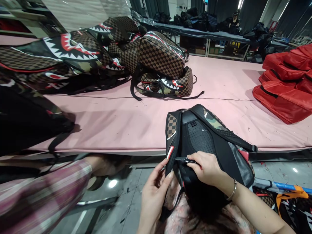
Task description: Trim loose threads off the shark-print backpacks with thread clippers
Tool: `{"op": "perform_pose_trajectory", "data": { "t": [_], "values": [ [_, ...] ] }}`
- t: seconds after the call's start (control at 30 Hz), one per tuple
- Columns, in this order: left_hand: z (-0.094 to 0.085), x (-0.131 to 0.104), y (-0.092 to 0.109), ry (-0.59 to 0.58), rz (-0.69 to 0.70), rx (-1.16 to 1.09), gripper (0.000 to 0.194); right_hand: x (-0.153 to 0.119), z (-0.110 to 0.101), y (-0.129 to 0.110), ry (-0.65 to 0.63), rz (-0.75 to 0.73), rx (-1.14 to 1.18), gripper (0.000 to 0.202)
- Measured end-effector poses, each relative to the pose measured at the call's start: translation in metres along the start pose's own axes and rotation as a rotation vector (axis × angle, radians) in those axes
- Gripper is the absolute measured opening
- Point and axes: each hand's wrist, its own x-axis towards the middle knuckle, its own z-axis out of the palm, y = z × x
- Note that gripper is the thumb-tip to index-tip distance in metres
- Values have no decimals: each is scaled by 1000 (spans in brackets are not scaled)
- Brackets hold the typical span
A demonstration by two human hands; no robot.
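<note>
A black backpack (216,156) with checkered and camouflage patches rests tilted on the table's front edge and my lap, its padded back facing up. My left hand (156,188) is closed on the edge of its shoulder strap (172,152), thumb and fingers pinching it near a red and white tag. In my right hand (206,167) is a pair of small dark thread snips (184,159), gripped between thumb and fingers. Their pointed tip reaches left to the strap, close to my left fingertips. A bracelet circles my right wrist.
Patterned backpacks (75,53) lie heaped at the back left of the pink table (117,126). Red bags (287,84) are stacked at the right. A dark bag (26,120) and a person's plaid-clothed leg (48,198) are at the left. More bags lie at the lower right.
</note>
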Motion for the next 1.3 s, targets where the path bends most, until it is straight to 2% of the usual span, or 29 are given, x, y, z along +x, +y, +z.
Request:
{"op": "perform_pose_trajectory", "data": {
  "t": [0.17, 0.33, 0.57, 0.7, 0.8, 0.9, 1.07, 1.2, 1.3],
  "values": [
    [1, -2, 0, 70, 79, 77, 56, 2, -3, -3, -58, 3, -63, 14],
    [0, 0, -8, 112, 186, 176, 49, 6, -4, -5, -106, 25, -23, 13],
    [0, -1, -11, 149, 232, 238, 44, 10, 1, -3, -92, 41, -8, 13],
    [1, -3, -1, 139, 94, 143, 49, 11, 2, -5, 6, 104, 234, 13],
    [4, -4, 11, 79, -176, -159, 66, 13, 5, -5, 130, 257, 466, 18],
    [7, -4, 26, 49, -392, -375, 82, 16, 11, -3, 147, 361, 622, 21],
    [9, -3, 47, 20, -443, -460, 91, 20, 16, -1, 95, 349, 708, 20],
    [7, -1, 49, -25, -440, -473, 94, 23, 14, -3, 61, 301, 648, 19],
    [8, -1, 46, -30, -450, -488, 92, 25, 12, -5, 54, 212, 578, 18]
  ]
}}
